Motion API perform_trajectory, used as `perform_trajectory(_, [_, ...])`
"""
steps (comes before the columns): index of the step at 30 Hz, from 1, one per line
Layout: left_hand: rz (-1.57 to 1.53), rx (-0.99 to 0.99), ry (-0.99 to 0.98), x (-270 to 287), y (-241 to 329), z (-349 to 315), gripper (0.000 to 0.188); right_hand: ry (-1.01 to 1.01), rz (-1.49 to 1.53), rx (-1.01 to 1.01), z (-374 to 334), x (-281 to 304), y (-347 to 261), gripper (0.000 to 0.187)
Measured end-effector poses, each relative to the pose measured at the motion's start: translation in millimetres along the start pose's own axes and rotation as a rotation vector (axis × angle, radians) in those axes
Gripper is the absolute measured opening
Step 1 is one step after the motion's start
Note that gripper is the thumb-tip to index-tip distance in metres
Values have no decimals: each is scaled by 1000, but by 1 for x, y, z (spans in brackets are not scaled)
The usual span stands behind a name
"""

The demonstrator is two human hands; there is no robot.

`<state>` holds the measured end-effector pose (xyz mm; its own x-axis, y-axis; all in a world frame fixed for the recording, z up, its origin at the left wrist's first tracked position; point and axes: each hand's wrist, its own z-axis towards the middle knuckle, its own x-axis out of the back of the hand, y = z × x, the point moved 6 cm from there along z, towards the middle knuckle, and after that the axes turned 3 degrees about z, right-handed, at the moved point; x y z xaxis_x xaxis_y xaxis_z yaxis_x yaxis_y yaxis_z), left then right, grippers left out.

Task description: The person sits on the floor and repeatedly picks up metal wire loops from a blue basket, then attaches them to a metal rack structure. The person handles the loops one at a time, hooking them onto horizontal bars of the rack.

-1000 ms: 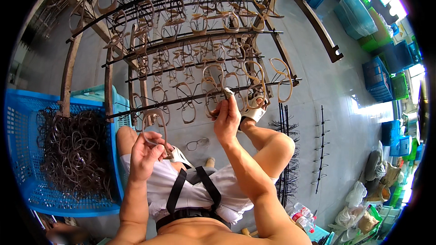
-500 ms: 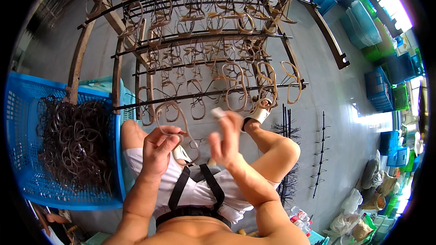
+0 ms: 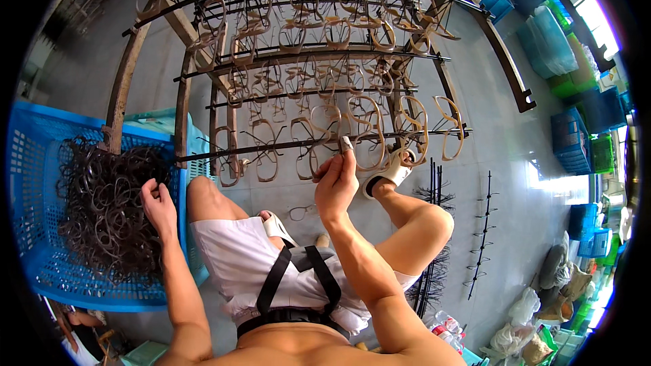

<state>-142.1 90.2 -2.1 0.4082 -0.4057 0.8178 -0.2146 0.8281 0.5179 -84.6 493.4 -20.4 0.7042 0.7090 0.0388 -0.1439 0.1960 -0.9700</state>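
My left hand [image 3: 159,209] is over the right rim of a blue plastic basket [image 3: 95,301], its fingers loosely apart with nothing in them. Beside its fingertips lies a tangled pile of dark brown eyeglass frames [image 3: 112,210]. My right hand [image 3: 337,186], with a white wrap on one fingertip, is raised to the lowest front black rod [image 3: 285,144] of a wooden rack. Its fingers pinch the lower part of a light brown eyeglass frame [image 3: 314,120] at that rod; the fingers partly hide the grip. More brown frames [image 3: 366,132] hang along the same rod on both sides.
Several higher rods of the wooden rack [image 3: 124,88] carry more frames. On the floor at right lie black rods with thin prongs [image 3: 483,230]. Plastic bottles [image 3: 447,329], bags [image 3: 525,301] and stacked blue crates [image 3: 569,139] stand farther right. My knees are spread below the rack.
My left hand has let go of an eyeglass frame and moved left to the basket. My right hand has risen to the lowest rod, where it now holds a frame.
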Motion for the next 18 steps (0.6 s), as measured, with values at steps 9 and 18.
perform_trajectory(9, [410, 43, -323, -57, -90, 23, 31, 1, 357, -195, -4, -15, -3, 24])
perform_trajectory(18, [318, 1, -313, -68, -99, 32, 28, 116, 389, -209, -8, -21, -9, 26])
